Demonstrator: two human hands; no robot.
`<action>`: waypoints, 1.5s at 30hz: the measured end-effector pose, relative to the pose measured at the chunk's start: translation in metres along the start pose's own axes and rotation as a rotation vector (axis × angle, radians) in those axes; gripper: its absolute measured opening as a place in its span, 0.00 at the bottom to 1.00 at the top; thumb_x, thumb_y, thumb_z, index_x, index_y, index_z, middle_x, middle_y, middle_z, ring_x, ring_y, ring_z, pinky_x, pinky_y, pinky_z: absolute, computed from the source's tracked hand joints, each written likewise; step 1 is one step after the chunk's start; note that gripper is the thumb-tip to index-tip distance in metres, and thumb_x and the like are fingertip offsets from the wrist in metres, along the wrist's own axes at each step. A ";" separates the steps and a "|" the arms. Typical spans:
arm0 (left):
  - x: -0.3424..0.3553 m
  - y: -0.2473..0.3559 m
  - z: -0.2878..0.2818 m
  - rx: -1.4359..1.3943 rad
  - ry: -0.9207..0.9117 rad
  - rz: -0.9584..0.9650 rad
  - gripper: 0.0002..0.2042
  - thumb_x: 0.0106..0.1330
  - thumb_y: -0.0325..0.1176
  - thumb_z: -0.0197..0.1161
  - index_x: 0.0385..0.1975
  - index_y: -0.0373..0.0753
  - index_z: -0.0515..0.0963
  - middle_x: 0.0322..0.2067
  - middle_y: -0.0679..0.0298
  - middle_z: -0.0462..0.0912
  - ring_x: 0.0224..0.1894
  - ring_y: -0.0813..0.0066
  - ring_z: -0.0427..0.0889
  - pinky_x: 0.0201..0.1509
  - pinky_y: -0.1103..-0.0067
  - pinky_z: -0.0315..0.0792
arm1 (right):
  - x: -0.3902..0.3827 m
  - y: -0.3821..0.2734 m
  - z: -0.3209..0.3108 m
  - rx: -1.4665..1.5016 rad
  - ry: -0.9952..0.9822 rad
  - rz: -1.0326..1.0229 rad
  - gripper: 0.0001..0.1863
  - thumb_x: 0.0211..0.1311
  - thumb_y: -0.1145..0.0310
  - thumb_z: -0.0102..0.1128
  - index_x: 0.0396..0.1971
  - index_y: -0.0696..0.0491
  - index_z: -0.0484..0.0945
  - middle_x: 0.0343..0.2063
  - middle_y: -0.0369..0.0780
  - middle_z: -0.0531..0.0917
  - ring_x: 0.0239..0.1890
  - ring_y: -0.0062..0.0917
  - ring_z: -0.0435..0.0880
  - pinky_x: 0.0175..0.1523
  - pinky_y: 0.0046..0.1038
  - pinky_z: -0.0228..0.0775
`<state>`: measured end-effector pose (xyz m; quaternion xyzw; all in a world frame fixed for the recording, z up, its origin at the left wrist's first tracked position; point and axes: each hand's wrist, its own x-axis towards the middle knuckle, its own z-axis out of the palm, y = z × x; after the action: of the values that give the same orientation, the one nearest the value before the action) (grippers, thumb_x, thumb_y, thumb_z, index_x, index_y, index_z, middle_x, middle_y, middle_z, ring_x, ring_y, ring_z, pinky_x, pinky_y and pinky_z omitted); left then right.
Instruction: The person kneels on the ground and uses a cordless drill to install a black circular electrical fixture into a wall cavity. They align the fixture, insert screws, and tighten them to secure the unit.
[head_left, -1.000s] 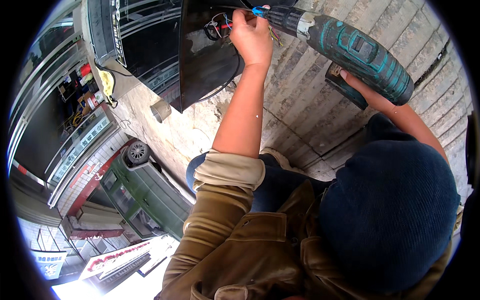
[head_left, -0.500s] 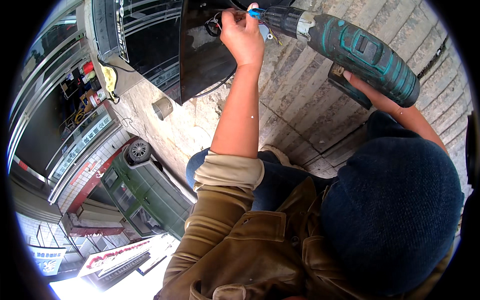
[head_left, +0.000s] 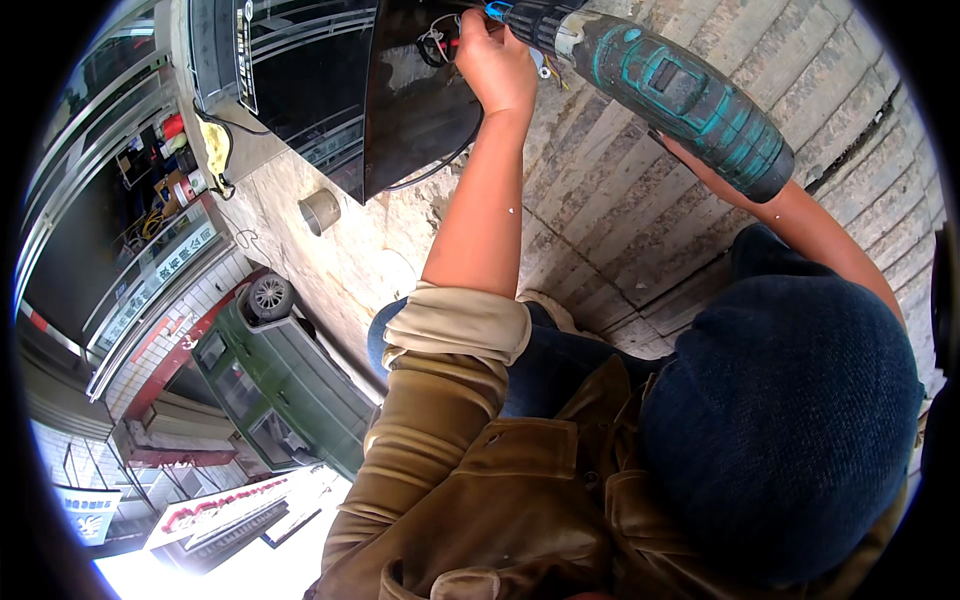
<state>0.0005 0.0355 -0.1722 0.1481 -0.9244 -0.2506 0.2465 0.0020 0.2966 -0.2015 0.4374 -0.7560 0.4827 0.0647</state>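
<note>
A worn teal-and-black cordless drill [head_left: 690, 95] points up and left across the top of the view. My right hand [head_left: 705, 172] is closed round its handle, mostly hidden beneath the drill's body. A blue piece [head_left: 495, 10] sits at the tip of the drill's black chuck. Right beside that tip, my left hand [head_left: 500, 68] is closed with fingers bent together, and what they pinch is hidden. Both are at the open side of a glossy black box-like unit [head_left: 420, 110]. Loose wires [head_left: 435, 42] show by my left fingers.
A black cable [head_left: 440, 170] curves along the unit's lower edge. A metal cup [head_left: 320, 212] stands on the pavement, and a yellow-and-black item [head_left: 217, 150] lies farther left. A green vehicle [head_left: 285, 370] is parked at left. Ridged paving [head_left: 610, 220] spreads under the drill.
The drill and my right hand have moved up and left, with the handle now mostly hidden. My left hand has shifted slightly right and down, still beside the drill's tip.
</note>
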 end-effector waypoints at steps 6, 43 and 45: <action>0.004 -0.020 0.007 -0.460 -0.066 -0.303 0.05 0.58 0.17 0.55 0.34 0.29 0.70 0.28 0.52 0.76 0.29 0.69 0.73 0.39 0.76 0.72 | 0.015 -0.009 0.013 0.242 -0.017 0.129 0.14 0.46 0.71 0.68 0.36 0.53 0.78 0.32 0.40 0.79 0.33 0.32 0.77 0.42 0.28 0.71; 0.014 -0.024 -0.002 -0.239 -0.169 -0.292 0.12 0.56 0.27 0.68 0.35 0.28 0.74 0.29 0.61 0.81 0.30 0.80 0.79 0.35 0.83 0.73 | -0.040 -0.026 -0.094 0.684 -0.189 0.981 0.14 0.56 0.69 0.64 0.43 0.52 0.79 0.38 0.34 0.81 0.43 0.22 0.77 0.51 0.25 0.68; 0.018 -0.035 -0.011 -0.160 -0.239 -0.205 0.12 0.56 0.27 0.68 0.35 0.28 0.75 0.30 0.60 0.82 0.31 0.78 0.80 0.36 0.84 0.74 | -0.043 -0.028 -0.100 0.751 -0.148 1.053 0.13 0.56 0.70 0.64 0.43 0.52 0.78 0.38 0.34 0.81 0.44 0.21 0.77 0.51 0.25 0.67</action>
<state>-0.0037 -0.0047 -0.1760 0.1905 -0.9043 -0.3631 0.1190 0.0163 0.3967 -0.1527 0.0334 -0.6517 0.6497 -0.3900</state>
